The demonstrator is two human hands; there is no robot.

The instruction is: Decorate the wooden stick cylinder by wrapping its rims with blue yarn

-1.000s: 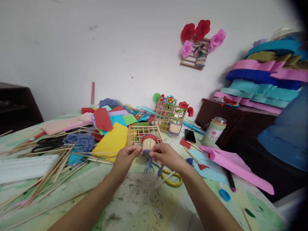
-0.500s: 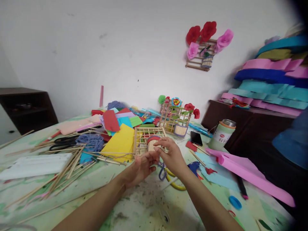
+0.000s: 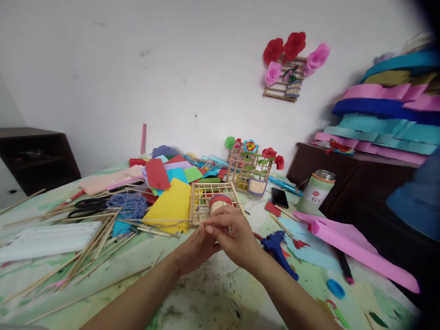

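Red-rimmed, the stick cup (image 3: 220, 201) shows against the lattice frame (image 3: 193, 204) just on the hands' far side, and I'd steady the left hand (image 3: 197, 250) against the right hand's (image 3: 235, 236) narrow pinch, though what either holds I can't tell.

The left grip (image 3: 195, 252) touches the right grip (image 3: 237, 236) near a red-banded stick cup (image 3: 220, 203) and wooden lattice (image 3: 193, 201).

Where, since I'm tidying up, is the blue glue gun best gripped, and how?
Probably by its handle, coming from the right: this narrow end of the blue glue gun slants toward the near right, and the right forearm runs along its left.
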